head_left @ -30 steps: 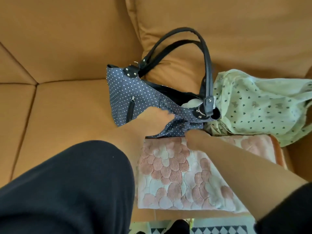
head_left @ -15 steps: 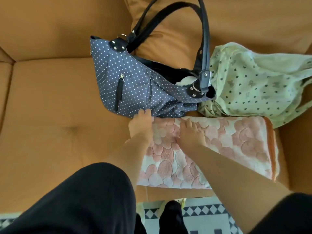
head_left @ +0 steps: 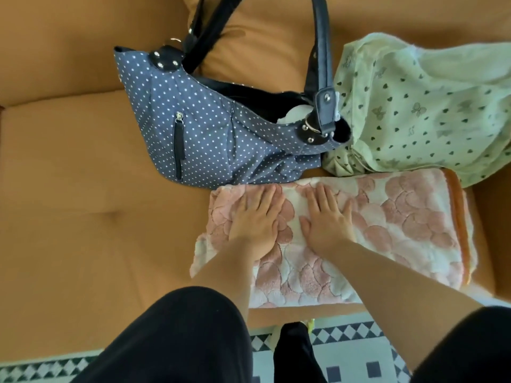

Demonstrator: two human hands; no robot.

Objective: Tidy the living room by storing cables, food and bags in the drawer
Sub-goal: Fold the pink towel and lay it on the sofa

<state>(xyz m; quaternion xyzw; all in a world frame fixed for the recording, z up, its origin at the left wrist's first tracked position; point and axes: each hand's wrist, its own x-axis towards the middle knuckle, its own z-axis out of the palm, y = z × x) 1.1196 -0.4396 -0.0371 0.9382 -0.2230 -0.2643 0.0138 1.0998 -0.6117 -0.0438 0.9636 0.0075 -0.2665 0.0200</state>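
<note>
The left hand point(head_left: 253, 218) and right hand point(head_left: 326, 219) lie flat on the blanket point(head_left: 409, 230), fingers straight, gripping nothing. The handbag point(head_left: 201, 145) lies against the blanket's far edge, just past the fingertips.

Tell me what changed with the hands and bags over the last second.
Both hands drew back from the lower edge of the polka-dot bag toward the person. The left hand and right hand now lie flat, fingers straight, side by side on the pink towel, holding nothing. The polka-dot bag, the green cloth bag and the pink towel stay where they were on the sofa.
</note>
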